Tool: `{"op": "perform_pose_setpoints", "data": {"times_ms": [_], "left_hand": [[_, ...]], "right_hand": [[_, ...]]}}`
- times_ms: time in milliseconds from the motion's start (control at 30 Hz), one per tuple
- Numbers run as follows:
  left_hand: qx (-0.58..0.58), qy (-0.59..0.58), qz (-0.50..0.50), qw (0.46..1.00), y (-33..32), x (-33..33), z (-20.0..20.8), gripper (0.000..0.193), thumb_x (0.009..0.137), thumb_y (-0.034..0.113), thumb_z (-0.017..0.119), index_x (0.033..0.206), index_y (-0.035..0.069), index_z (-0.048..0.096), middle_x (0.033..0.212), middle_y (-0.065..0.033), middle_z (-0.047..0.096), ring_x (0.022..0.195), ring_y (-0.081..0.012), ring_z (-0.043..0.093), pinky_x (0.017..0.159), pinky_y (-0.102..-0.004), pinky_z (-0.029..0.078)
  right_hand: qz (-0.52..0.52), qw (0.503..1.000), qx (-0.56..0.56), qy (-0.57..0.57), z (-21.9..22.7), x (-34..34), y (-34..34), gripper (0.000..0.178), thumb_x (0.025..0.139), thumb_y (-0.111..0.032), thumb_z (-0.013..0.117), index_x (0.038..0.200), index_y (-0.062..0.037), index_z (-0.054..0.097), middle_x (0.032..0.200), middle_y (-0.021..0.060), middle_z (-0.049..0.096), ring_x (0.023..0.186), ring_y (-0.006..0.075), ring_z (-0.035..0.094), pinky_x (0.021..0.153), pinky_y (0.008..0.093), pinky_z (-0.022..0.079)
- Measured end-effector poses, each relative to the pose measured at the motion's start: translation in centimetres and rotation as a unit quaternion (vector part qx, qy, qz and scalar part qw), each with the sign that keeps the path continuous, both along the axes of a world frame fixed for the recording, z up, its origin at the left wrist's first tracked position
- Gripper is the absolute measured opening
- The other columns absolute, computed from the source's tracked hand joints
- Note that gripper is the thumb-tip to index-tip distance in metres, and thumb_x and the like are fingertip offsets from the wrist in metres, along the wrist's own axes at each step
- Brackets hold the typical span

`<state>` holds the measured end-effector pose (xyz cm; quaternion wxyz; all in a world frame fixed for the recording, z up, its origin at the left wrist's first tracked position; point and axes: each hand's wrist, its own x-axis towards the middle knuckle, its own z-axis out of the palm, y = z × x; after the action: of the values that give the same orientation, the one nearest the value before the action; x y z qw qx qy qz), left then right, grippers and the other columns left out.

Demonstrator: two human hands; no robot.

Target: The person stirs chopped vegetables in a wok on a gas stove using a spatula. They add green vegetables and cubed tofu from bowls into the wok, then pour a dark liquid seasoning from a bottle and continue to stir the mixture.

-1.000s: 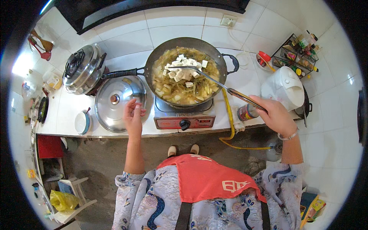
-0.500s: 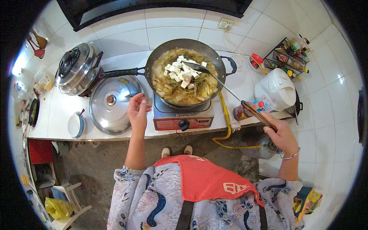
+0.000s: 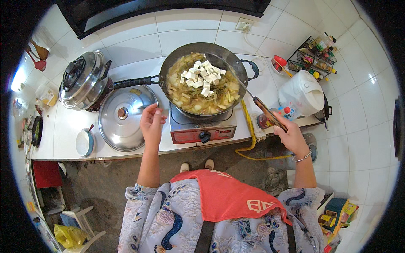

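Observation:
My right hand (image 3: 291, 135) grips the wooden handle of a long metal spatula (image 3: 270, 114). Its blade end dips along the right inner wall of a large dark wok (image 3: 221, 48). Inside the wok, white tofu cubes (image 3: 202, 74) are heaped on a brothy mix of pale cabbage-like pieces and darker strips (image 3: 223, 99). A gas stove (image 3: 202, 128) with a black front knob carries the wok. My left hand (image 3: 152, 120) holds nothing; its fingers are loosely bent and apart, near the edge of a round steel lid (image 3: 122, 130) lying on the counter.
A lidded steel pot (image 3: 84, 78) stands at the far left, with a small blue-white bowl (image 3: 85, 142) nearer. The wok's long black handle (image 3: 133, 81) extends over the lid. At right are a white jug (image 3: 301, 95), a rack of bottles (image 3: 314, 59) and a yellow hose (image 3: 248, 126).
The spatula blade has moved from the tofu to the wok's right wall, and my right hand has shifted left and slightly up. My left hand stays nearly in place.

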<state>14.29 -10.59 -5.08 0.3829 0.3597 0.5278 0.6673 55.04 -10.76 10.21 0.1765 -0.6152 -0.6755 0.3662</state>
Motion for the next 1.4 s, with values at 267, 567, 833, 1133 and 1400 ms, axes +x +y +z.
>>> {"op": "perform_pose_setpoints", "data": {"times_ms": [267, 567, 833, 1133, 1400], "left_hand": [[-0.001, -0.013, -0.015, 1.000, 0.4, -0.3, -0.8, 0.024, 0.092, 0.006, 0.051, 0.116, 0.001, 0.052, 0.096, -0.0074, 0.059, 0.073, -0.0125, 0.060, 0.060, -0.0215, 0.048], [0.002, -0.023, -0.026, 0.999, 1.3, 0.4, -0.9, 0.024, 0.092, 0.006, 0.051, 0.115, 0.000, 0.052, 0.097, -0.0080, 0.059, 0.072, -0.0124, 0.060, 0.061, -0.0219, 0.048], [0.011, -0.022, -0.005, 1.000, 0.7, -0.9, 0.1, 0.023, 0.092, 0.006, 0.051, 0.115, 0.000, 0.052, 0.096, -0.0078, 0.059, 0.072, -0.0131, 0.060, 0.061, -0.0222, 0.048], [-0.027, -0.042, 0.017, 0.999, -0.9, -2.3, -1.4, 0.024, 0.092, 0.007, 0.053, 0.116, 0.001, 0.053, 0.095, -0.0066, 0.060, 0.072, -0.0125, 0.060, 0.060, -0.0218, 0.047], [-0.005, -0.038, 0.002, 0.999, 0.3, -1.5, -0.8, 0.023, 0.092, 0.008, 0.053, 0.114, 0.003, 0.053, 0.095, -0.0062, 0.060, 0.072, -0.0116, 0.060, 0.060, -0.0213, 0.048]], "right_hand": [[0.108, 0.933, 0.169, -0.300, 2.2, 2.1, -2.7, 0.052, 0.080, -0.011, 0.062, 0.129, -0.0231, 0.052, 0.085, 0.0143, 0.059, 0.077, 0.0329, 0.060, 0.066, 0.0412, 0.048], [0.034, 0.963, 0.228, -0.139, 0.1, 0.8, 0.9, 0.045, 0.085, -0.012, 0.059, 0.129, -0.0114, 0.052, 0.100, 0.0200, 0.064, 0.088, 0.0335, 0.062, 0.077, 0.0372, 0.049], [0.036, 0.992, 0.103, -0.067, -4.6, -3.0, 7.7, 0.044, 0.085, -0.012, 0.057, 0.128, -0.0060, 0.051, 0.106, 0.0233, 0.063, 0.096, 0.0349, 0.062, 0.083, 0.0374, 0.048], [0.076, 0.979, 0.173, -0.078, -2.2, -2.4, 4.5, 0.045, 0.085, -0.011, 0.055, 0.129, -0.0066, 0.050, 0.092, 0.0223, 0.065, 0.084, 0.0339, 0.064, 0.076, 0.0371, 0.049], [0.033, 0.994, 0.100, -0.002, -1.6, -2.2, 1.0, 0.044, 0.086, -0.006, 0.055, 0.129, 0.0001, 0.048, 0.092, 0.0114, 0.062, 0.076, 0.0142, 0.058, 0.075, 0.0279, 0.047]]}}
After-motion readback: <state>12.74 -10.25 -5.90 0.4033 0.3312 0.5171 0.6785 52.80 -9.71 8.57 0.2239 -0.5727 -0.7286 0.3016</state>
